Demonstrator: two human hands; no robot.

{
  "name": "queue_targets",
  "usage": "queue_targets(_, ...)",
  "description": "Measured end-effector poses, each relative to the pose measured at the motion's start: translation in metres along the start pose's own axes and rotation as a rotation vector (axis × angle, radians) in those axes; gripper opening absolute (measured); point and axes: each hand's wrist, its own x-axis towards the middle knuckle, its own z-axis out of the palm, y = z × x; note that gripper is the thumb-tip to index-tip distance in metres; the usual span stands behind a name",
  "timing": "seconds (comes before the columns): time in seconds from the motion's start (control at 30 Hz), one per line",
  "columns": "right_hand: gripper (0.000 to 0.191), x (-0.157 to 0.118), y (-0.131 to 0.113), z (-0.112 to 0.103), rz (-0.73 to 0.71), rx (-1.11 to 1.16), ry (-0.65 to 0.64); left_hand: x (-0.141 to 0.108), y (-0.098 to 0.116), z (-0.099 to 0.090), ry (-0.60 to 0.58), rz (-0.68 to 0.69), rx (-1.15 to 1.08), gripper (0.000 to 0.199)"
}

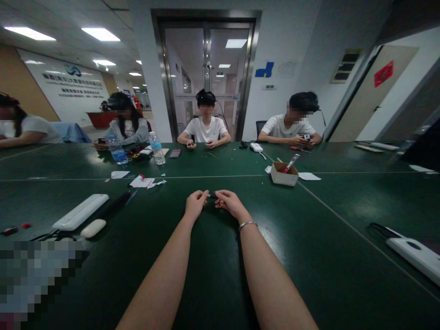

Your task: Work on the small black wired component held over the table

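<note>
Both my arms reach forward over the dark green table (220, 256). Between my fingertips is a small dark piece with a light metallic end (212, 195), too small to name. My left hand (196, 204) pinches its lighter left end. The darker right end is in the closed fingers of my right hand (229, 202), which has a silver bangle (248, 224) at the wrist. The two hands are close together, just above the tabletop, and the fingers partly cover the piece.
A cardboard box (284, 178) with tools stands ahead to the right. White power strips (81, 211) and a white mouse-like object (93, 228) lie left; another white device (415, 256) lies right. Water bottles (157, 149) stand farther off. Several people wearing headgear sit opposite, including one person (205, 126) straight ahead.
</note>
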Motion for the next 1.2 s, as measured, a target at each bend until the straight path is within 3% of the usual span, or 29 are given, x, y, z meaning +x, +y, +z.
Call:
queue_targets(1.03,0.024,0.0004,-0.0001,0.0003,0.002,0.000,0.024,0.0025,-0.0058,0.0039,-0.033,0.152,-0.126,0.014)
queue_targets(1.2,0.024,0.0010,0.0000,-0.0001,0.012,0.000,0.047,0.0022,-0.0039,0.0024,-0.020,0.195,-0.140,0.019)
